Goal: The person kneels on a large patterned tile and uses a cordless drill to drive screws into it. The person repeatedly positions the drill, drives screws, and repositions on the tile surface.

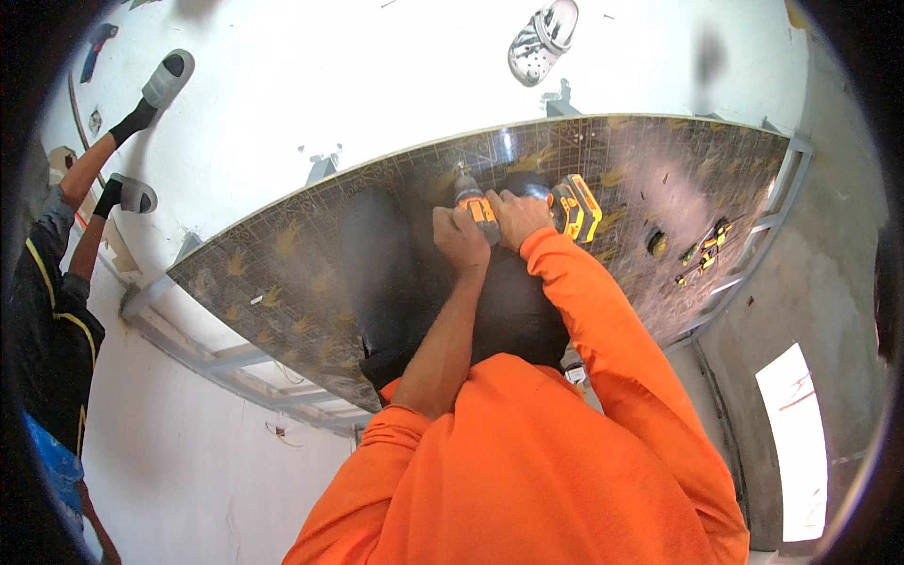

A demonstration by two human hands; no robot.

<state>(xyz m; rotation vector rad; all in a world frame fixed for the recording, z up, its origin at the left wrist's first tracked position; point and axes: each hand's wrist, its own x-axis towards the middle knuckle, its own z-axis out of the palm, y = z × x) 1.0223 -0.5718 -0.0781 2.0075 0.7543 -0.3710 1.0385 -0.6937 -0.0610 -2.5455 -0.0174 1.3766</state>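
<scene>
A cordless drill [478, 212] in orange, grey and black lies turned on its side in front of my knees. Its chuck and bit [461, 174] point away from me, over a dark glossy board [311, 245]. My right hand [521, 218] is wrapped around the handle, between the drill body and the yellow-and-black battery [576, 209]. Closed against the left side of the drill body is my left hand [461, 237]. I cannot tell whether the bit touches the board or a screw.
Yellow-and-black hand tools [706, 252] and a small dark round thing [656, 244] lie on the board's right. Grey metal framing [226, 363] supports the board. Beyond it is a patterned clog [543, 42]. Another person [61, 292] stands at left in grey slides.
</scene>
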